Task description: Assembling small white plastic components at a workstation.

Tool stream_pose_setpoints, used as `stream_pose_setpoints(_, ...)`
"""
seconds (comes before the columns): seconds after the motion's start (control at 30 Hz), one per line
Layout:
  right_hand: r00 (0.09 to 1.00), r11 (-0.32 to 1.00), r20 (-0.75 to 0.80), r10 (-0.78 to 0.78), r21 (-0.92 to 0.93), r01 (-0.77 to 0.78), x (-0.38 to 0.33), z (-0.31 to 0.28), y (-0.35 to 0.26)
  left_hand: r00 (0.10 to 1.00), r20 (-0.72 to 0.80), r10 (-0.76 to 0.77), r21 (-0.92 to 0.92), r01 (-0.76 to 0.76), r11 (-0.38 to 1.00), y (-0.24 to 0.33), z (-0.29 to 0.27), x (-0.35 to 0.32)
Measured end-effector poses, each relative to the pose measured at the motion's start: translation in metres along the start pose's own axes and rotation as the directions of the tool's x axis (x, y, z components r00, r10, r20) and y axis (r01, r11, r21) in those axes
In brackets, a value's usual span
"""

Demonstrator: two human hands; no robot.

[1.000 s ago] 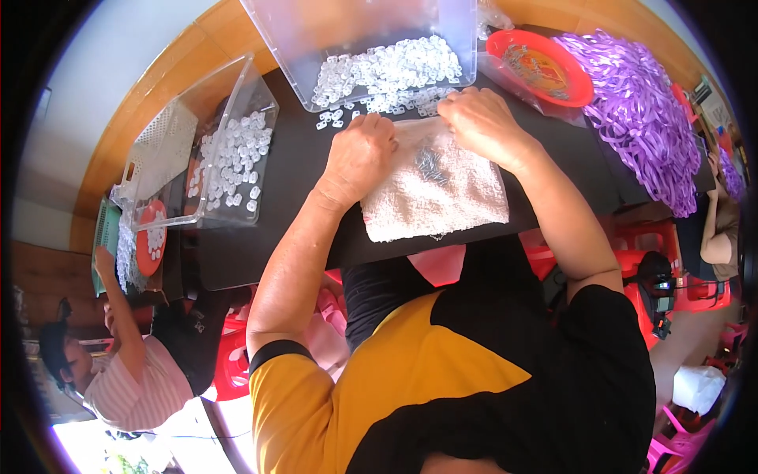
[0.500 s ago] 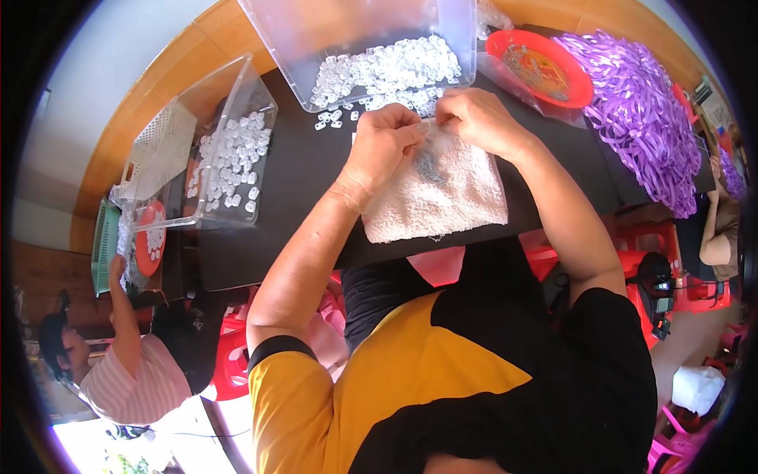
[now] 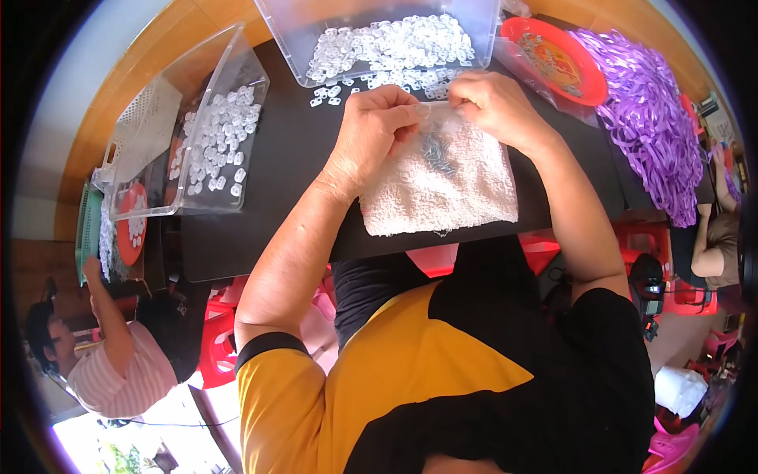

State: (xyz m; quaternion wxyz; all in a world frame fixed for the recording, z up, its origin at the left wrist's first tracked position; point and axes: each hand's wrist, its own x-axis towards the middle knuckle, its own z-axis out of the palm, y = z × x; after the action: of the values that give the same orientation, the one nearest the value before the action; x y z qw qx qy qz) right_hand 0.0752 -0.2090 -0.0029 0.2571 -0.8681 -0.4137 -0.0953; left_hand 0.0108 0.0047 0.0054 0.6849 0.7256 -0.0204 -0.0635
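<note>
Left hand: nearer the right than a second ago; thumb and forefinger pinched on small translucent piece, over far edge of pale towel; its long axis unclear. Right hand: fingers curled, contents hidden. Metal pins: heap on towel, slanting nearward and right. Far clear bin, left clear bin: white pieces. Red plate: metal bits.

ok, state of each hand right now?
Left hand: closed, thumb and fingertips pinching a small whitish piece.
Right hand: fingers curled in; whether it holds anything cannot be told.
</note>
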Motion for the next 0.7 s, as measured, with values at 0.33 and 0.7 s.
stream_pose_setpoints(0.33, 0.985, 0.823, -0.145, 0.091, 0.568, 0.008, 0.004, -0.004, -0.031, 1.000, -0.030, -0.008, -0.229, 0.001, 0.973, 0.003, 0.003, -0.002)
stream_pose_setpoints(0.7, 0.962, 0.799, -0.256, 0.099, 0.597, 0.077, 0.005, 0.002, -0.038, 0.998, 0.042, 0.036, -0.246, -0.024, 0.969, 0.004, 0.010, -0.006)
